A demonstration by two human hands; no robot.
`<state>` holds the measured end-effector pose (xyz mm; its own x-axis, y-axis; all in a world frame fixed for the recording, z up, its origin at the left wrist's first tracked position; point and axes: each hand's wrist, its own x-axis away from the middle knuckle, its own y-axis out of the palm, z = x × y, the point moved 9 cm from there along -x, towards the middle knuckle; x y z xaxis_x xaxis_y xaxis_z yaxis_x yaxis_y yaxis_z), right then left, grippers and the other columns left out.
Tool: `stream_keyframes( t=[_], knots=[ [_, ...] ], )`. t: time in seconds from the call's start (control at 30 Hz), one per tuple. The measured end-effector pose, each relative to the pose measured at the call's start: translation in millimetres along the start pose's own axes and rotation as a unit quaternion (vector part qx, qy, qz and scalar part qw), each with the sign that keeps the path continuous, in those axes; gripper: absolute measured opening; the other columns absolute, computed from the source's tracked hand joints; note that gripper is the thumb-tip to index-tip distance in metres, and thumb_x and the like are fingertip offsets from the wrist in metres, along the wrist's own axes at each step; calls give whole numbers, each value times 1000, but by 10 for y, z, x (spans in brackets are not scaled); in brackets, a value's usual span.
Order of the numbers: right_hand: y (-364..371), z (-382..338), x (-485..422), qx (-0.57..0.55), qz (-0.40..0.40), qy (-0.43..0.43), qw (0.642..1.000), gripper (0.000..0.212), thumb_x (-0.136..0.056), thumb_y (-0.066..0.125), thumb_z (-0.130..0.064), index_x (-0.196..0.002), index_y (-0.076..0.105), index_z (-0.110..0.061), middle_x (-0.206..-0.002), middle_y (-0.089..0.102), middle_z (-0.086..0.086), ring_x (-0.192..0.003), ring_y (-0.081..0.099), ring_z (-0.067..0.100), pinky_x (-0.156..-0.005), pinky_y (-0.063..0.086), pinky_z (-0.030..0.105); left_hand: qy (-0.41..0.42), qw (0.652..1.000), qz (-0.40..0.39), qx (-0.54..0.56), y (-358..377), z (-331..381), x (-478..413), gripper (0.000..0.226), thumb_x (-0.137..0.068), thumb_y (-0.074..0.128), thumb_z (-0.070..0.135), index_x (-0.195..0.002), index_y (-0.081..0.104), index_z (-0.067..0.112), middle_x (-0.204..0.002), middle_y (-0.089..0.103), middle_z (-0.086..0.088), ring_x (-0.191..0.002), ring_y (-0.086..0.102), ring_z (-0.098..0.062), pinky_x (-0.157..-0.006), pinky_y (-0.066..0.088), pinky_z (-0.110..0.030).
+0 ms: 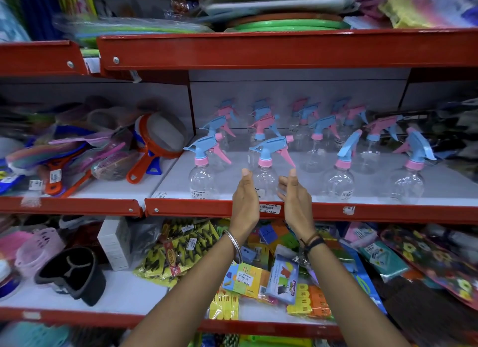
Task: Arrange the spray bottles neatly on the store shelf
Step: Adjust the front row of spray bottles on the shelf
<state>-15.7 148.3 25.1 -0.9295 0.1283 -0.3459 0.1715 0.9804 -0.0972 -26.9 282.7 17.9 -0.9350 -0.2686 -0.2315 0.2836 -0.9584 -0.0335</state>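
Observation:
Several clear spray bottles with blue and pink trigger heads stand in rows on the white middle shelf (284, 160). In the front row, one bottle (266, 171) stands between my two hands. My left hand (245, 191) is at its left side and my right hand (293, 194) at its right, palms facing each other, fingers straight. Whether the palms touch the bottle is unclear. Another front bottle (201, 176) stands to the left, and two more (338, 178) (408, 181) to the right, their heads turned differently.
The shelf's red front lip (362, 212) runs just under my wrists, and a red upper shelf (284, 49) hangs overhead. Strainers and combs (155, 140) fill the left bay. Packets of clips and pegs (258, 277) crowd the shelf below.

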Motion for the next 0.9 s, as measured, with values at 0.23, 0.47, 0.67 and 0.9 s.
stream_keyframes(
  t=[0.23, 0.47, 0.67, 0.9],
  knots=[
    [24, 20, -34, 2, -12, -20, 1000, 95, -82, 20, -75, -101, 52, 12, -108, 60, 33, -101, 59, 41, -92, 45, 57, 14, 1000, -1, -9, -3, -8, 16, 88, -75, 11, 82, -137, 44, 29, -140, 52, 0, -128, 47, -13, -112, 33, -37],
    [-305, 72, 29, -47, 42, -76, 995, 57, -86, 29, -69, -112, 59, -28, -119, 64, 6, -111, 59, 16, -97, 48, 39, 116, 984, 131, 15, -1, 126, 347, 33, -97, 23, 44, -117, 45, 29, -118, 43, 13, -111, 40, 11, -97, 32, -15],
    [-1090, 105, -71, -52, 158, -152, 974, 38, -93, 30, -53, -109, 59, -33, -114, 60, 10, -104, 59, 19, -91, 49, 39, 147, 989, 20, 9, 751, 119, 473, 38, -92, 22, 49, -115, 48, 34, -120, 50, 5, -116, 46, -2, -102, 37, -27],
    [-1564, 235, -502, -66, 163, -93, 980, 52, -89, 29, -58, -116, 57, -24, -124, 57, 7, -115, 54, 17, -100, 44, 37, 70, 996, -63, -3, 1439, 123, 415, 38, -99, 20, 40, -128, 42, 28, -126, 42, 12, -115, 39, 7, -104, 27, -15]
  ],
)
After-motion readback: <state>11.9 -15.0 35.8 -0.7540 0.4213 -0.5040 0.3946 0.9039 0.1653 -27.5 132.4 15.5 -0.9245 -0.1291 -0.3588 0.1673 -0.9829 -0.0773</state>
